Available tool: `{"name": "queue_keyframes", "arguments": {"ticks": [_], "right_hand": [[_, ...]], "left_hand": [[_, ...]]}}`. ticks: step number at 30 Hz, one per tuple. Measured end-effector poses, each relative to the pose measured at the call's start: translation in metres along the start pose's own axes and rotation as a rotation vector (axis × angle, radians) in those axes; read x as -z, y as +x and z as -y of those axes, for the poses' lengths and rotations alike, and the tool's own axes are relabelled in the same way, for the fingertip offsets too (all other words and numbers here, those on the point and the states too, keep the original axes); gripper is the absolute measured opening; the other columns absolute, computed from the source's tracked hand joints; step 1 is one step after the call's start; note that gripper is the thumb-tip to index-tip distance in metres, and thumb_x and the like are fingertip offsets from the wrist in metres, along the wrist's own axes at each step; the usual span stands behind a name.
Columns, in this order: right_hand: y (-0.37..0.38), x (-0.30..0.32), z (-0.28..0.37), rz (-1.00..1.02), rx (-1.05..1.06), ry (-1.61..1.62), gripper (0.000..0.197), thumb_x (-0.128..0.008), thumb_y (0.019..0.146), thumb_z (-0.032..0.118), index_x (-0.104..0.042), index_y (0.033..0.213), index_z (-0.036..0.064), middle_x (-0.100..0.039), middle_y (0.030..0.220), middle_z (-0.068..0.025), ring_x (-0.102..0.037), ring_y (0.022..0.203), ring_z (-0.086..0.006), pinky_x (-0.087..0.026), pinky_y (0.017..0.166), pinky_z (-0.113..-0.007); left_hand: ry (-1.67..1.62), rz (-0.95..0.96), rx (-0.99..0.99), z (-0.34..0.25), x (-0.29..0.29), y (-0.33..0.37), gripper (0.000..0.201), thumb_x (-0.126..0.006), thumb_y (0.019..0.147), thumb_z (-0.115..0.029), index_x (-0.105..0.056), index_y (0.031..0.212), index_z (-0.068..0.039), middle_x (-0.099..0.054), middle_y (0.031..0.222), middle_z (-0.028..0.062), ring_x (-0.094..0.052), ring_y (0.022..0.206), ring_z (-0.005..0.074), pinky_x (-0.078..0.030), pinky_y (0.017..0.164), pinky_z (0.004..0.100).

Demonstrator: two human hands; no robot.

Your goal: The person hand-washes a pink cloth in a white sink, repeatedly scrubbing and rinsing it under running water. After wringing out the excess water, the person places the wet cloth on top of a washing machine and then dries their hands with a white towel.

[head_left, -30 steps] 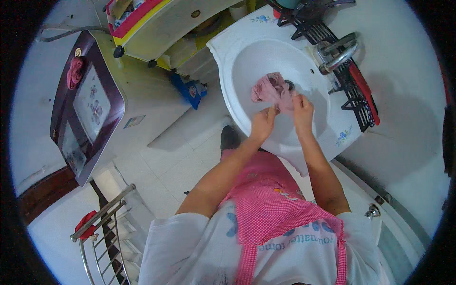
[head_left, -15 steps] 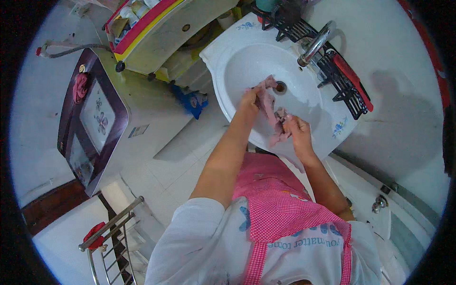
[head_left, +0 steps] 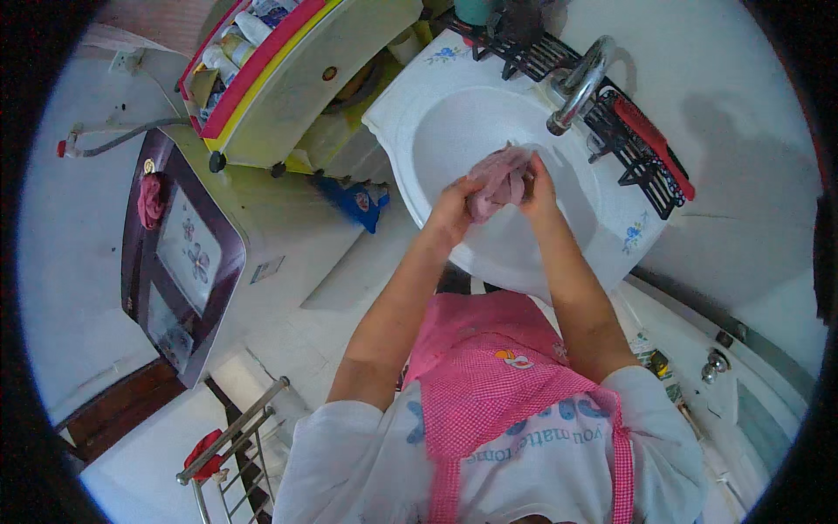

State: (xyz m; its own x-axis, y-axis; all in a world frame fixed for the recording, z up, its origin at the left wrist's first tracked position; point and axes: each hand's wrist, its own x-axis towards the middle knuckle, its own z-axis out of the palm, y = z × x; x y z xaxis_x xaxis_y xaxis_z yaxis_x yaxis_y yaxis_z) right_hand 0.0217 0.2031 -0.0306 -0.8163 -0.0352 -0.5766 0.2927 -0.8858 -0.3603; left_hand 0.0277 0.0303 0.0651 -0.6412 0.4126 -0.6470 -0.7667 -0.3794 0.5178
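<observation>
A dusty-pink cloth [head_left: 497,186] is bunched between my two hands over the white sink basin [head_left: 445,131]. My left hand [head_left: 454,206] grips its left side with bent fingers. On the other side, my right hand [head_left: 538,185] is closed round the cloth, thumb toward the far edge. The bundle hides the drain and most of my fingertips. Beyond the cloth, the chrome faucet [head_left: 587,83] curves over the basin; no water can be seen running from it.
Black wire racks [head_left: 642,166] stand along the sink's back edge, one holding a red comb [head_left: 650,140]. At left are a washing machine [head_left: 194,253] and a yellow-and-pink storage cabinet [head_left: 305,87]. A metal rack [head_left: 236,437] stands at lower left.
The cloth was stretched long between my hands and is now gathered into a compact bundle. My right hand has moved up and left, closer to my left hand.
</observation>
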Motion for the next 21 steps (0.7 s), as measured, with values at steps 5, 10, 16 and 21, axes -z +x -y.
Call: {"name": "queue_keyframes", "arguments": {"ticks": [5, 10, 16, 21], "right_hand": [[0.062, 0.017, -0.010, -0.318, 0.262, -1.103, 0.052, -0.069, 0.076, 0.038, -0.054, 0.110, 0.0019, -0.060, 0.102, -0.0117, -0.059, 0.096, -0.0286, -0.047, 0.086, -0.043], [0.058, -0.010, -0.050, -0.578, 0.721, -1.840, 0.055, -0.073, 0.070, 0.040, -0.054, 0.114, 0.0123, -0.055, 0.107, -0.0184, -0.058, 0.096, -0.0349, -0.046, 0.085, -0.042], [0.014, -0.002, -0.053, -0.049, 0.526, -1.700, 0.047, -0.069, 0.072, 0.030, -0.056, 0.112, 0.0101, -0.054, 0.106, -0.0158, -0.057, 0.094, -0.0350, -0.049, 0.080, -0.041], [0.007, -0.049, -0.084, -0.182, 0.458, -1.769, 0.039, -0.067, 0.074, 0.027, -0.056, 0.106, 0.0083, -0.055, 0.104, -0.0161, -0.058, 0.092, -0.0335, -0.049, 0.077, -0.042]], "left_hand": [[1.585, -0.494, -0.486, -0.002, 0.026, -0.017, 0.045, -0.061, 0.081, -0.023, -0.051, 0.119, -0.001, -0.055, 0.116, 0.0221, -0.053, 0.107, 0.0363, -0.046, 0.089, 0.0393], [2.012, -0.043, -0.861, 0.019, 0.059, -0.011, 0.049, -0.056, 0.083, -0.030, -0.049, 0.125, -0.006, -0.044, 0.133, 0.0167, -0.034, 0.127, 0.0346, -0.024, 0.108, 0.0483], [1.984, 0.192, -0.838, 0.015, 0.077, 0.002, 0.040, -0.055, 0.081, -0.029, -0.058, 0.114, -0.006, -0.049, 0.127, 0.0159, -0.040, 0.123, 0.0342, -0.028, 0.107, 0.0442], [1.896, 0.171, -0.924, 0.017, 0.082, 0.004, 0.032, -0.058, 0.074, -0.019, -0.063, 0.102, -0.006, -0.056, 0.119, 0.0146, -0.048, 0.117, 0.0316, -0.041, 0.097, 0.0427]]}}
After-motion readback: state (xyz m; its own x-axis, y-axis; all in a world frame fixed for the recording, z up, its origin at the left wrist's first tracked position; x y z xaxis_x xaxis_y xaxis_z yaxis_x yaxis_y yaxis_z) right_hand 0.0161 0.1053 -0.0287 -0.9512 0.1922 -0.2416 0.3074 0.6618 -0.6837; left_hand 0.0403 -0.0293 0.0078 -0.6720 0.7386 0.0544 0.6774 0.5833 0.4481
